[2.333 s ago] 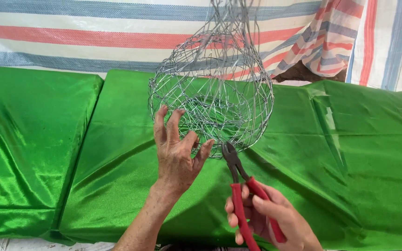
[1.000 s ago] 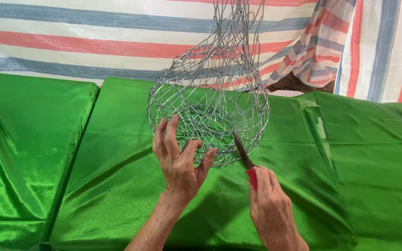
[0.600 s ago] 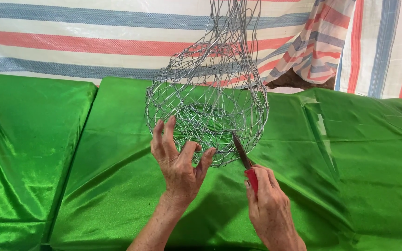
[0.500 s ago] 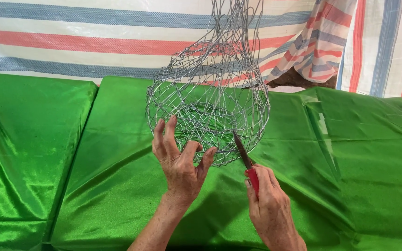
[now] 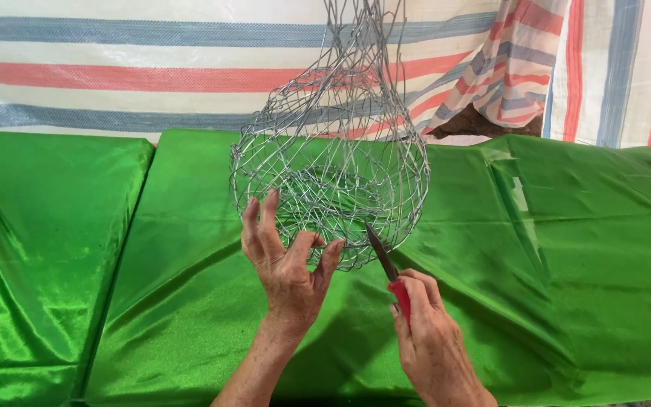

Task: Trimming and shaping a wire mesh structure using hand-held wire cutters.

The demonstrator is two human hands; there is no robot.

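No packages or labels show anywhere in this view. There are no signs and no screens to be seen either.

A low surface covered in shiny green cloth, creased and wrinkled, fills the lower view. A seam near its left edge splits it into two padded sections. Along its far edge hangs a striped tarp of red, blue and white.
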